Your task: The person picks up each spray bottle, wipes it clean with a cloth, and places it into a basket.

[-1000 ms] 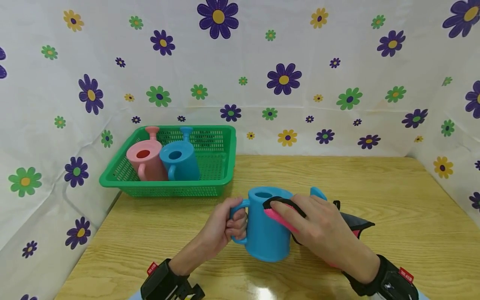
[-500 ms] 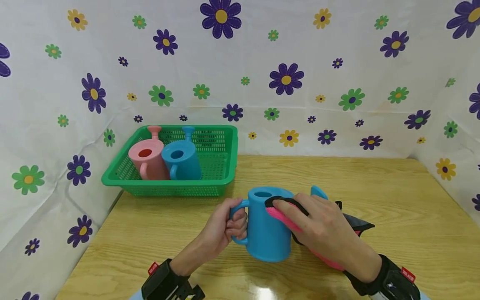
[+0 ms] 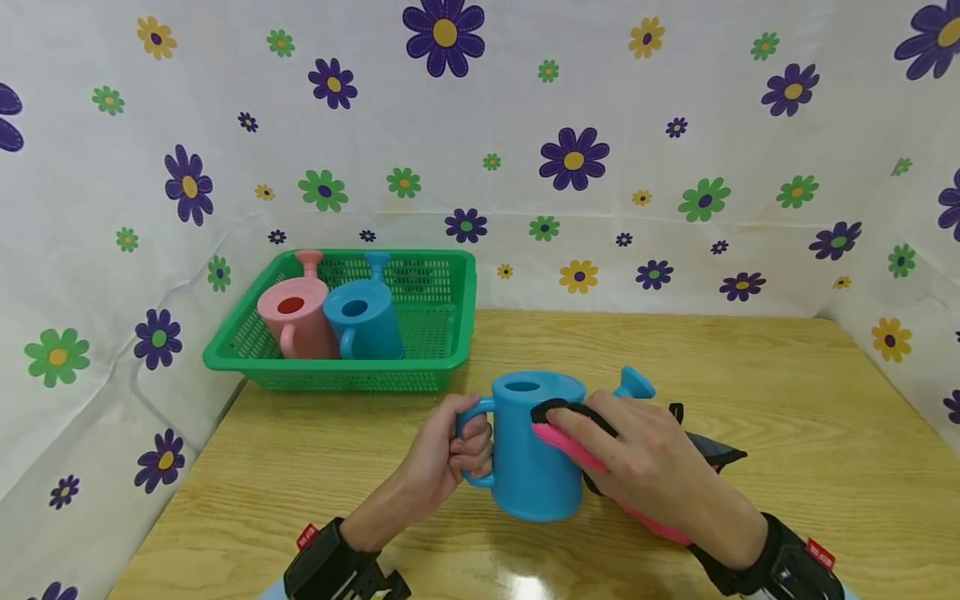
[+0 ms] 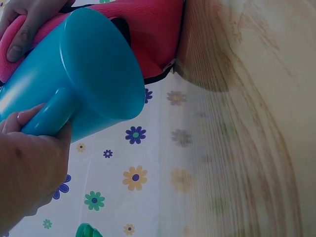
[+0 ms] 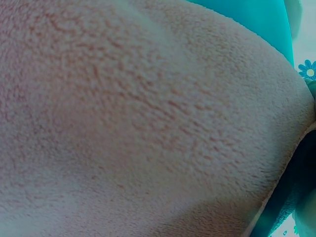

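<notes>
A blue watering can [image 3: 534, 467] is held upright in the middle, its spout end showing beyond the right hand. My left hand [image 3: 448, 446] grips its handle, fingers curled round it. With my right hand [image 3: 648, 454] I hold a pink cloth with black edging [image 3: 570, 446] against the can's right side, and part of the cloth hangs below the palm. In the left wrist view the can's flat base [image 4: 101, 64] faces the camera above the table, with the pink cloth [image 4: 148, 29] behind it. Cloth [image 5: 148, 118] fills most of the right wrist view and hides the right fingers there.
A green basket [image 3: 352, 380] stands at the back left of the wooden table [image 3: 750, 375], holding a pink watering can [image 3: 307, 329] and a blue one [image 3: 378, 329] side by side. A flower-patterned curtain [image 3: 450, 125] hangs behind the table and along its sides.
The held can has tilted slightly, and more of its spout end shows past my right hand. My right hand and the cloth have shifted very slightly; the left grip is the same.
</notes>
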A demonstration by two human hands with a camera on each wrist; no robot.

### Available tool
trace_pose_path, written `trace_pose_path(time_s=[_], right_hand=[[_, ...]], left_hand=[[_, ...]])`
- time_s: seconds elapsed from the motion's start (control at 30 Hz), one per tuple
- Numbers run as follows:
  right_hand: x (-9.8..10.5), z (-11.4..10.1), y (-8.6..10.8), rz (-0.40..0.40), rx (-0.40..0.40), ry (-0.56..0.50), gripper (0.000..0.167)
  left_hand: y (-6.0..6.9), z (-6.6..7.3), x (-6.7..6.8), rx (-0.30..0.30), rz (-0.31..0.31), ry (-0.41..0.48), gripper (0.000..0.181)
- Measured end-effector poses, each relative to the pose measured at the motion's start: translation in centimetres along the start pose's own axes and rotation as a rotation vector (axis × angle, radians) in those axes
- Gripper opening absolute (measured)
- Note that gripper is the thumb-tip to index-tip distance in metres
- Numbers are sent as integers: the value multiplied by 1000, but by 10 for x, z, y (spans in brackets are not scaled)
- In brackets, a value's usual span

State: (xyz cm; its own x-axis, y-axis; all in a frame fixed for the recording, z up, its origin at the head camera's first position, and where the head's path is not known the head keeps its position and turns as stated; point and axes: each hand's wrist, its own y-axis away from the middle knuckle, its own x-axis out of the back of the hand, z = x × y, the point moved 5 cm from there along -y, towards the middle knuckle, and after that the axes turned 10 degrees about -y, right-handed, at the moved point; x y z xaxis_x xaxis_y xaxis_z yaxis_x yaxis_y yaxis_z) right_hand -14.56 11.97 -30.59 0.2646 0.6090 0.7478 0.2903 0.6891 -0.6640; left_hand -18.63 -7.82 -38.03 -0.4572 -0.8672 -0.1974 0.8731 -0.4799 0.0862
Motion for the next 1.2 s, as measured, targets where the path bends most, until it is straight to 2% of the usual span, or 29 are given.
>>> trace_pose_path(time_s=[0.13,0.33,0.5,0.67,0.8,1.03,1.2], right_hand=[[-2,-3,0,24,44,-10,34],[-6,-5,2,-19,19,-31,32],[-10,-8,4,-49,32,-48,50],[-18,-15,8,-33,107,-72,19],[-23,-19,11,-43,134,-101,25],[-24,-23,12,-47,128,-106,29],[-24,-25,13,-75,101,-115,29]], left_hand=[[-1,-1,1,0,9,26,44],[-1,0,3,-20,10,29,44],[0,3,6,-32,44,45,44],[3,5,10,-17,133,82,45],[3,9,15,-17,198,104,45],[4,20,22,-84,215,112,45],[6,21,26,-95,219,130,46]])
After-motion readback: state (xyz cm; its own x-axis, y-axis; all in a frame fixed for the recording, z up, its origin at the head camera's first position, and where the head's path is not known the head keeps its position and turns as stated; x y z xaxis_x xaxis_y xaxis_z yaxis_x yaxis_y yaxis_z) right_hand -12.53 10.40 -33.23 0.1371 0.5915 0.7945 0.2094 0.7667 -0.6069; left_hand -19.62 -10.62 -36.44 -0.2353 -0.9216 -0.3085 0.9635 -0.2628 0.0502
